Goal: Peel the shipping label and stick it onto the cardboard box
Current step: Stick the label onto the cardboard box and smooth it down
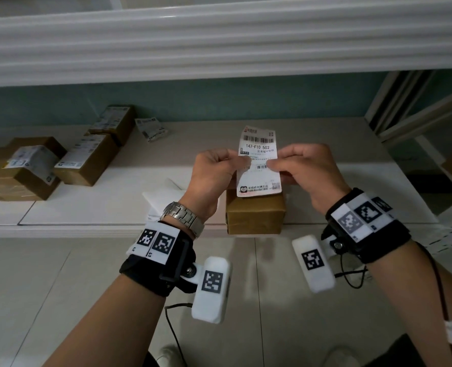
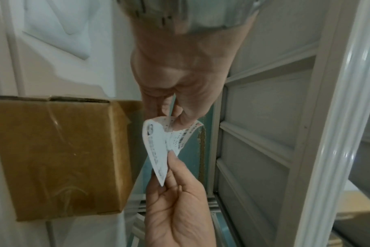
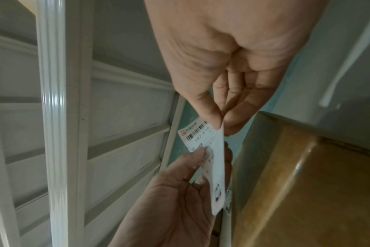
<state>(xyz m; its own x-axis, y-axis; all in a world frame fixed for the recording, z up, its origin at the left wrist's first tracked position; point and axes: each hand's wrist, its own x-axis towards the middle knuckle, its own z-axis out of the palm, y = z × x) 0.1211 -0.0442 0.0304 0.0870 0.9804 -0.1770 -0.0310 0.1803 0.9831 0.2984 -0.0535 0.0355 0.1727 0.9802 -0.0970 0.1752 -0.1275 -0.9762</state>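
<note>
A white shipping label [image 1: 258,147] with barcodes is held upright in the air over a small brown taped cardboard box [image 1: 255,213], which stands near the white table's front edge. My left hand [image 1: 246,161] pinches the label's left edge and my right hand [image 1: 271,165] pinches its right edge, thumbs on the printed face. The left wrist view shows the label [image 2: 158,147] bowed between both pinches, with the box [image 2: 57,158] beside it. In the right wrist view the label [image 3: 216,167] appears edge-on next to the box [image 3: 306,183]. Whether the backing has come away I cannot tell.
Several labelled brown boxes [image 1: 87,160] are stacked at the table's left and back left. A loose label [image 1: 152,129] lies near the wall. White sheets [image 1: 164,197] lie left of the small box. A window frame [image 1: 404,109] stands at the right.
</note>
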